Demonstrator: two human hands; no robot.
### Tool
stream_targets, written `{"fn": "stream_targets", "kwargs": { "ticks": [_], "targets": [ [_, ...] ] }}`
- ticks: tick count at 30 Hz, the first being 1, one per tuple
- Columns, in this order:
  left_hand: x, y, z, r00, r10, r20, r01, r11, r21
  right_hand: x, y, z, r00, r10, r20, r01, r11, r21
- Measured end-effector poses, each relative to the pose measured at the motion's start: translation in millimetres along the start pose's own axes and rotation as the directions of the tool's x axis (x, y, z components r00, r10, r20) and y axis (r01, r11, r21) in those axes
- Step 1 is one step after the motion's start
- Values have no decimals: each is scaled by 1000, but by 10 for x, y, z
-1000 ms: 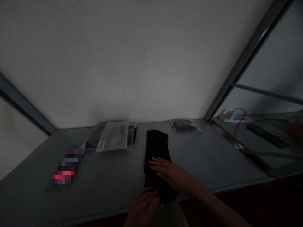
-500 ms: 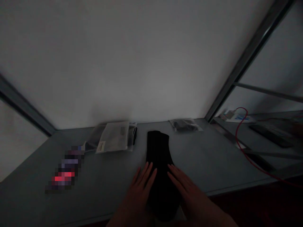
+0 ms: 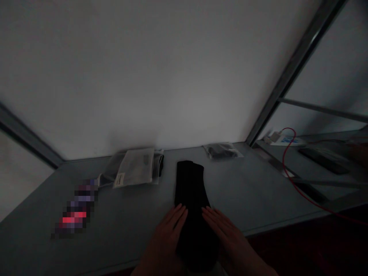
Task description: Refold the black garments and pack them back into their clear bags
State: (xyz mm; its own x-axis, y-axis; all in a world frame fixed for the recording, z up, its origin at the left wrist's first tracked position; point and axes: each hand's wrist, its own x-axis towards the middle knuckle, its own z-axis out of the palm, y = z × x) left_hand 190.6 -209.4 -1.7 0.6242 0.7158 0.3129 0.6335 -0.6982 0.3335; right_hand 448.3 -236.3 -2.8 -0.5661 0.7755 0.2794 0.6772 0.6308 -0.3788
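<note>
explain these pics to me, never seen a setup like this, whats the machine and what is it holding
There is no machine here: these are a person's bare hands, seen by one camera worn on the head, looking forward and down. The left hand and right hand lie along either side of a long black cloth item, fingers stretched out on it rather than gripped around it. It is too dark to tell what it is exactly.

It lies on a grey table. Beyond it to the left are overlapping plastic bags; to the right, a small clear bag with something dark inside. The pixelated patch hides whatever is there. At far right, a red cable runs past the frame.
</note>
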Motion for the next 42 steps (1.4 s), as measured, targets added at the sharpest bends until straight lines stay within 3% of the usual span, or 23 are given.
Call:
{"fn": "stream_targets", "kwargs": {
  "ticks": [5, 12, 17, 22, 31, 38, 42],
  "targets": [
    [-134, 31, 4, 991, 124, -51, -115, 983, 145, -73, 2, 3, 997, -40, -67, 43, 999, 34],
    [-259, 40, 46, 942, 284, -177, -224, 928, 297, -191, 50, 101, 984, -75, -164, 86, 995, 58],
    [-178, 84, 5, 958, 202, -205, -169, 971, 170, -131, -5, 94, 966, -81, -247, 105, 991, 88],
    [-90, 83, -30, 988, 86, -132, -89, 996, -14, -40, -38, 79, 943, 97, -319, -7, 962, 273],
    [-89, 20, -39, 985, 107, -136, -127, 981, -148, -32, -111, 115, 880, 427, -210, -252, 793, 555],
    [-55, 62, -117, 997, 45, -66, -60, 963, -264, 18, -23, -119, 955, 293, -54, -224, 825, 519],
    [-45, 73, -143, 997, 43, -66, -60, 955, -290, -26, -39, -260, 952, 303, -39, -257, 864, 433]
  ]
}}
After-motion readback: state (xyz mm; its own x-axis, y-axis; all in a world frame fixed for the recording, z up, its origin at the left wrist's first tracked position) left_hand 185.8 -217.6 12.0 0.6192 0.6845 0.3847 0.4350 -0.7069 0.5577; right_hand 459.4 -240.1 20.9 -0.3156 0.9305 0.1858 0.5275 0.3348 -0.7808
